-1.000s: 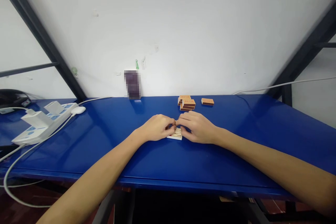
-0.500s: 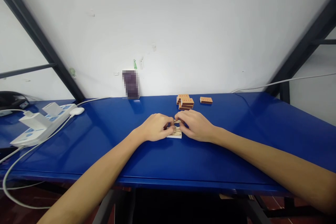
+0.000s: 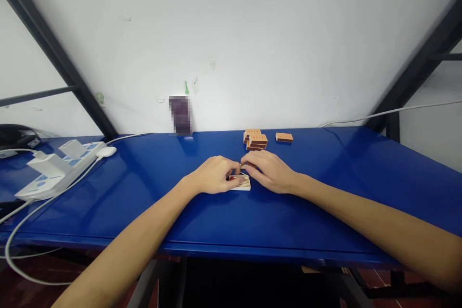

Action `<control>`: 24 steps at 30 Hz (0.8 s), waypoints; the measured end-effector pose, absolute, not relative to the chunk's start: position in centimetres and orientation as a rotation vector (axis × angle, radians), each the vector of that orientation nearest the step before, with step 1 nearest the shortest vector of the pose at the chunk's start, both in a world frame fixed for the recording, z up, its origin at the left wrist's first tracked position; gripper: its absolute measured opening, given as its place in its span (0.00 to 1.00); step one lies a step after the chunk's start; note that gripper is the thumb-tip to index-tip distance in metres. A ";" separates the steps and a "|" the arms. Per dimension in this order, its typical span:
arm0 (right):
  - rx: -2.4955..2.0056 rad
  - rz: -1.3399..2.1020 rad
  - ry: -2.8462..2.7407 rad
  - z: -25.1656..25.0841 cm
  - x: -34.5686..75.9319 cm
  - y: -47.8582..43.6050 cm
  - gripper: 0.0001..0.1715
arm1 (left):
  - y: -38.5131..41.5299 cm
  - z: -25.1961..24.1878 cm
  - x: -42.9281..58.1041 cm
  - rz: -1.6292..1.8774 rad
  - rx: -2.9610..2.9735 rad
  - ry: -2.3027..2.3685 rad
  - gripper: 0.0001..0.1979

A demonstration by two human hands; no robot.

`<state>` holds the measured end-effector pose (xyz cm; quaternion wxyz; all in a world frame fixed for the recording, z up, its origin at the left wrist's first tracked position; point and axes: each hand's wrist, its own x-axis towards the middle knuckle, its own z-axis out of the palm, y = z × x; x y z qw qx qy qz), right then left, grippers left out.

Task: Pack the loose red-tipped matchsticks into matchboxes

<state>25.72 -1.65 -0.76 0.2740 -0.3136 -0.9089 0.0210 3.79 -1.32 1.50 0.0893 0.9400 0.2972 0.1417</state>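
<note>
A white matchbox tray (image 3: pixel 246 186) lies on the blue table in front of me, with wooden matches (image 3: pixel 244 181) inside. Some red match heads show by my left thumb. My left hand (image 3: pixel 216 174) is curled around the tray's left end, its thumb over the matches and its index finger bent at the far side. Just beyond the tray, a few matches (image 3: pixel 243 167) stretch between my hands. My right hand (image 3: pixel 270 171) pinches their right end, its fingers bent and its thumb close to the tray. The fingertips partly hide what they touch.
Behind my right hand are several stacked orange matchboxes (image 3: pixel 257 140), with a single matchbox (image 3: pixel 284 137) to their right. A blurred purple object (image 3: pixel 181 116) leans on the wall. At left lie a white power strip (image 3: pixel 59 173), plugs and cables. The table's front edge (image 3: pixel 252 249) runs near me.
My right thumb has shifted away from the matches in the tray, and red match heads now show beside my left thumb. My left hand has stayed almost in place.
</note>
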 end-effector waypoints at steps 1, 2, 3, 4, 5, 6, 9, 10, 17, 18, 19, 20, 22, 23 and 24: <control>-0.863 0.066 -2.417 -0.8 25.9 -1.5 0.13 | -1.3 1.5 3.8 0.421 2.793 0.883 0.16; -0.892 0.070 -2.393 -0.8 26.1 -1.2 0.14 | -1.2 1.5 3.8 0.420 2.788 0.883 0.16; -0.924 0.072 -2.381 -0.9 26.3 -1.0 0.14 | -1.2 1.5 3.7 0.417 2.784 0.884 0.16; -0.952 0.080 -2.381 -1.0 26.4 -0.8 0.13 | -1.1 1.5 3.7 0.414 2.782 0.890 0.16; -0.973 0.091 -2.388 -1.1 26.6 -0.6 0.13 | -1.0 1.5 3.6 0.414 2.783 0.901 0.16; -0.984 0.105 -2.399 -1.1 26.6 -0.5 0.13 | -0.9 1.5 3.6 0.421 2.789 0.920 0.16; -0.981 0.159 -2.418 -1.1 26.5 -0.5 0.13 | -0.4 1.5 3.2 0.462 2.823 0.996 0.16; -0.969 0.178 -2.423 -1.1 26.4 -0.5 0.14 | -0.3 1.5 3.1 0.474 2.835 1.022 0.16; -0.885 0.251 -2.441 -1.1 26.1 -0.6 0.11 | 0.3 1.3 2.7 0.452 2.858 1.127 0.13; -0.892 0.255 -2.433 -1.2 26.1 -0.5 0.11 | 0.3 1.2 2.8 0.448 2.860 1.135 0.13; -0.901 0.255 -2.425 -1.3 26.1 -0.4 0.10 | 0.2 1.2 2.8 0.443 2.862 1.144 0.13; -0.911 0.253 -2.418 -1.4 26.1 -0.4 0.10 | 0.2 1.2 2.8 0.435 2.862 1.152 0.14; -0.939 0.248 -2.405 -1.5 26.1 -0.3 0.09 | 0.2 1.2 2.9 0.418 2.861 1.165 0.14; -0.952 0.247 -2.400 -1.5 26.1 -0.3 0.09 | 0.2 1.2 2.9 0.408 2.860 1.168 0.14; -0.965 0.250 -2.395 -1.5 26.1 -0.3 0.09 | 0.2 1.1 2.9 0.402 2.860 1.169 0.14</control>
